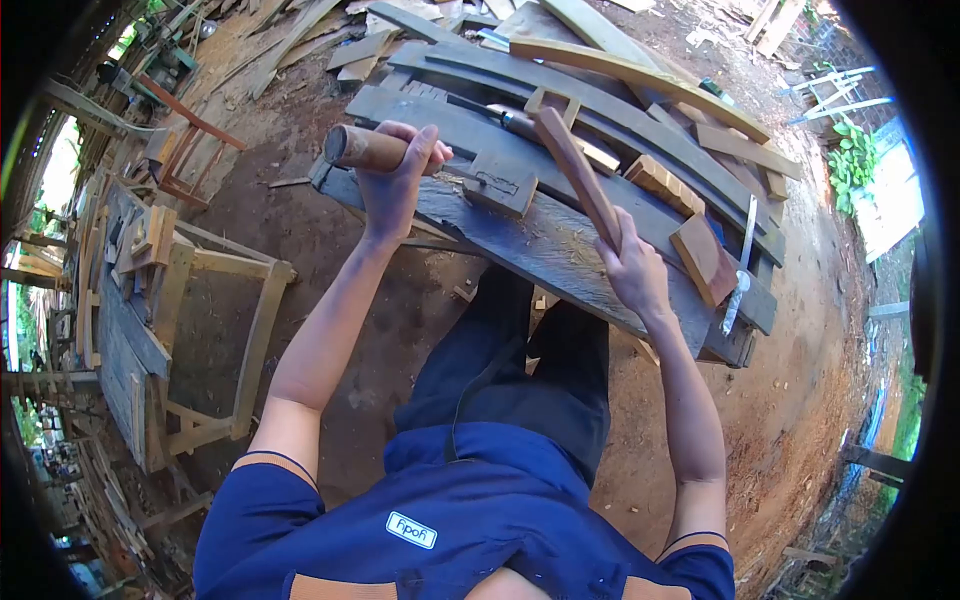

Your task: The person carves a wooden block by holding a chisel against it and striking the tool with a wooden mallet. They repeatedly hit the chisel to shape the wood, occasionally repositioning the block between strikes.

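My left hand (402, 165) is closed around a thick brown wooden cylinder (375, 149), held above the left end of the workbench (540, 250). A dark ring shows on the cylinder's left end. My right hand (637, 262) grips the lower end of a long, narrow wooden piece (578, 170), which slants up and to the left over the bench. Between my hands, a small wooden block (500, 186) lies on the bench near its front edge.
Long boards and a curved beam (640, 75) are stacked across the bench's far side. A wooden block (706, 258) and a metal strip (748, 232) lie at its right. Another wooden bench (130, 310) stands at the left. Scrap wood covers the ground beyond.
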{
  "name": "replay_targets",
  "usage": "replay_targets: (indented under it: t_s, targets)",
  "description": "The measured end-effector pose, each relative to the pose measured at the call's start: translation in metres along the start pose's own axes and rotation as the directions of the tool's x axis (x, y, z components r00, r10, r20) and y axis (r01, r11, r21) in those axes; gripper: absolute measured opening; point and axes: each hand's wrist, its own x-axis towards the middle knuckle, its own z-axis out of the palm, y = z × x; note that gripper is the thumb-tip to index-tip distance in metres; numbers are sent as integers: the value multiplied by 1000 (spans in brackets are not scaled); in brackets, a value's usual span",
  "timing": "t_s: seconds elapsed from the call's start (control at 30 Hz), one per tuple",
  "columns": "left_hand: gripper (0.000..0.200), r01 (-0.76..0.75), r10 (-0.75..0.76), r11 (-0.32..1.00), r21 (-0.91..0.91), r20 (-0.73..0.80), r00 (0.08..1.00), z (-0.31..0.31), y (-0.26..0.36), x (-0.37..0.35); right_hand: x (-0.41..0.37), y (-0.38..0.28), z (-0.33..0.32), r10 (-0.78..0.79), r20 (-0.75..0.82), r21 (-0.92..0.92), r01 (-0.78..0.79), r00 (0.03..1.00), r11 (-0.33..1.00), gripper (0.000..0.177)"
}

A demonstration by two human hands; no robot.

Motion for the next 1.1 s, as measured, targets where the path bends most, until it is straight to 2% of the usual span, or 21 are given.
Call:
replay_targets:
  t_s: [0.07,0.1,0.33,0.47,0.57,0.63,0.73,0.93,1.1]
  targets:
    - [13,21,-21,1000,-2,-18,1000,0,-1,0,0,15,6,35,-5,-107,-36,999,994,55]
    - [13,9,-9,1000,0,-20,1000,0,-1,0,4,27,12,-14,-28,-125,10,1000,992,56]
    - [13,25,-25,999,42,-17,1000,4,1,1,3,30,11,-117,-41,-148,110,992,983,60]
    - [12,52,-53,993,107,2,999,10,6,4,7,30,8,-107,24,-95,109,994,989,61]
    - [11,75,-79,988,135,23,997,15,10,5,7,32,7,-116,-8,-14,116,993,993,61]
    - [13,75,-72,987,140,-24,997,22,9,5,9,29,4,-75,-4,3,75,997,997,60]
    - [16,56,-46,990,127,-85,995,25,11,2,9,30,4,-112,-15,15,112,994,994,59]
    - [14,54,-46,967,248,-37,998,35,18,-3,8,29,0,-97,25,37,96,995,995,61]
    - [14,162,-156,932,325,-45,987,35,29,-8,8,30,0,-57,31,23,57,998,998,60]
